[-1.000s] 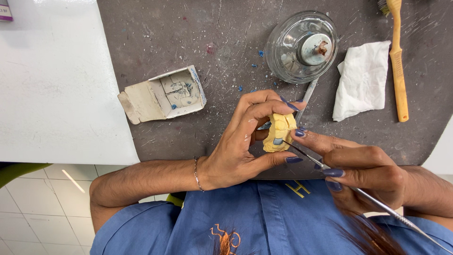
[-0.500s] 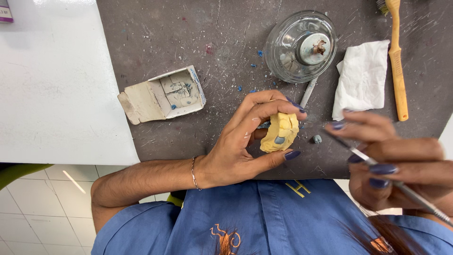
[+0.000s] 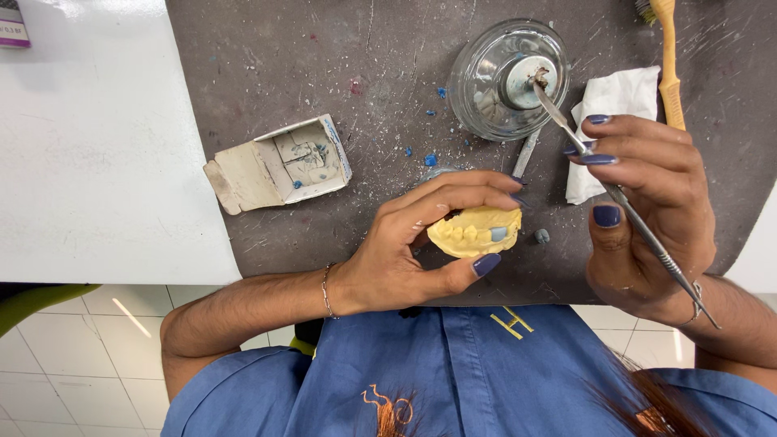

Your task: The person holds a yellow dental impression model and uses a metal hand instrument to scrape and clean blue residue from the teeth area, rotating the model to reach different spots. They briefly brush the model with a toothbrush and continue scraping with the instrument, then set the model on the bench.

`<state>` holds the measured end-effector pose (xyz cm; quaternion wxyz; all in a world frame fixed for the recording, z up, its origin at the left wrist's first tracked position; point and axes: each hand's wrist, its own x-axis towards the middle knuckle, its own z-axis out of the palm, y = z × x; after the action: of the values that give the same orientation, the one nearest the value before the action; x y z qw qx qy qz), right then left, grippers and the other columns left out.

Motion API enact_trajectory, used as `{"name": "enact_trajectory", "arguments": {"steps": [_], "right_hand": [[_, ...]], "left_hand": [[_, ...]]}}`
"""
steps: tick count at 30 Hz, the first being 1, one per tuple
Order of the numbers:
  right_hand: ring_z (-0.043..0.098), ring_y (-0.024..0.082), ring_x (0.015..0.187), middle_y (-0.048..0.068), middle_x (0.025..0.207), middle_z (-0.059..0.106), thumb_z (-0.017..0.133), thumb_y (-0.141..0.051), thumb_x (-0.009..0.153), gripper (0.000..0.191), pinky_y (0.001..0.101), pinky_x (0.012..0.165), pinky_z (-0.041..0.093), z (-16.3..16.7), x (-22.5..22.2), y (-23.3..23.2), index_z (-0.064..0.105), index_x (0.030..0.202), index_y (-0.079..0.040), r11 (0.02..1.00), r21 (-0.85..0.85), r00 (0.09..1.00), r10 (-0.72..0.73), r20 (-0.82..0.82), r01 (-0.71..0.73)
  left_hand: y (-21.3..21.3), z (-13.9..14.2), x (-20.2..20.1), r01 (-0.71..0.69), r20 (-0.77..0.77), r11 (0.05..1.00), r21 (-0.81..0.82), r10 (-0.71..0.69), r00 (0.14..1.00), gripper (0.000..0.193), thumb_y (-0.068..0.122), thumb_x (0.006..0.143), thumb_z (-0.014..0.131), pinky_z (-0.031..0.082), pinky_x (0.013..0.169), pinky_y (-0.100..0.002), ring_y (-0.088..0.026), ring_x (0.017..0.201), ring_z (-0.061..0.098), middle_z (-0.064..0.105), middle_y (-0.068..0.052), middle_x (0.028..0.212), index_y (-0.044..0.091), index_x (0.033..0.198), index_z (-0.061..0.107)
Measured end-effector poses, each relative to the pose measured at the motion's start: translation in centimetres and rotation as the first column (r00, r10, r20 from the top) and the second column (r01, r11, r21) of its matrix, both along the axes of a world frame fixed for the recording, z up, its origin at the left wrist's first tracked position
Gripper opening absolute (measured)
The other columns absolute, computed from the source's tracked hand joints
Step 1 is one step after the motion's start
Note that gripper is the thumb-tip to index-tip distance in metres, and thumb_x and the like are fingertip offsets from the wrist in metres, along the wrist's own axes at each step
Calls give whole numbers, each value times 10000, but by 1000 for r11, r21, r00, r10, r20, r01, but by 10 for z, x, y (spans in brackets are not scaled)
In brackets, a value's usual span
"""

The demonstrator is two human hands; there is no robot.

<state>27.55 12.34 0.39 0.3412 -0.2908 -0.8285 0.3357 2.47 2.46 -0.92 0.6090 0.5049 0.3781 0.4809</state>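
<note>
Left hand point(image 3: 405, 259) gripped yellow dental cast point(image 3: 473, 231) (blue patch on one tooth) above dark surface point(image 3: 324, 57). Right hand point(image 3: 647, 210) pinched thin metal instrument point(image 3: 623, 198), tip inside glass dish point(image 3: 506, 79). Open small box point(image 3: 279, 162) well apart.

Bright, even light falls from above my desk point(image 3: 324, 65); soft shadows sit under my hands, glare glints on the glass dish point(image 3: 486, 89), everything stays sharp.

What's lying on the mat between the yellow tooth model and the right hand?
A small grey lump lies between the yellow tooth model and right hand, in the head view.
</note>
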Motion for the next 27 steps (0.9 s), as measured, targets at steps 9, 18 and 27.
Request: {"name": "enact_trajectory", "arguments": {"steps": [9, 18, 27], "right_hand": [[656, 324, 1185, 253, 1259, 623, 506, -174, 1149, 285, 394, 977, 588, 7, -6, 3, 538, 1303, 63, 997, 70, 998, -27, 56, 23], [659, 313, 1172, 258, 1262, 617, 505, -191, 1146, 300, 379, 958, 605, 8, -10, 5, 531, 1304, 63, 998, 66, 999, -13, 40, 10], [663, 318, 1173, 236, 1271, 626, 524, -170, 1137, 287, 388, 964, 600, 7, -6, 4, 536, 1314, 56, 996, 80, 997, -37, 66, 32]], "left_hand": [[-1, -4, 0, 39, 48, 998, -58, -36, 998, 421, 167, 1047, 677, 507, 1211, -321, -188, 1354, 588, 584, -129, 1501, 29, 1431, 572], [0, -3, 1, 21, -11, 1000, -21, -21, 1000, 421, 178, 1035, 689, 517, 1205, -318, -201, 1381, 606, 596, -140, 1476, 39, 1420, 593], [0, -2, -2, 22, 1, 999, -31, -22, 1000, 447, 153, 1006, 707, 521, 1201, -312, -191, 1345, 602, 600, -135, 1480, 44, 1427, 605]]}}
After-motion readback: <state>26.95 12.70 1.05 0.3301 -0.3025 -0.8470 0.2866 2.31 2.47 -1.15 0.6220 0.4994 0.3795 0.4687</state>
